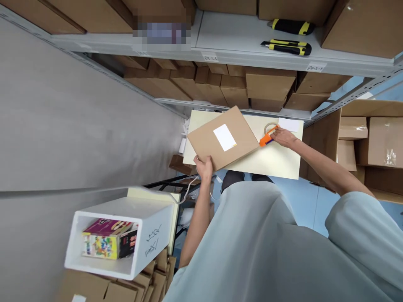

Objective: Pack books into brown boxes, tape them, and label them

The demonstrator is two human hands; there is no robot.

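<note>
Brown cardboard forms the carton (217, 147), which lies aslant over the left part of the cream tabletop (278, 164), a white label (224, 137) on its upper face; whether it rests wholly flat cannot be told. The left hand (205, 168) holds the carton at its near edge, the grip closed about that edge. The right hand (282, 136) holds an orange dispenser (266, 139), the grip narrow about its far end; a tape roll (266, 127) shows at the dispenser, whose front end lies at the carton's right corner, contact not being clear. A paper (289, 124) lies at the tabletop's far right corner. Beyond, a grey shelf (228, 31) carries two black and yellow cutters (288, 47); boxes (209, 84) line the level beneath. To the right, a large open box (321, 138) contains smaller cartons (385, 140). At lower left, a white bin (155, 235) lies with its opening facing the viewer and contains printed packs (100, 245); flattened cardboard (122, 292) appears below it.
</note>
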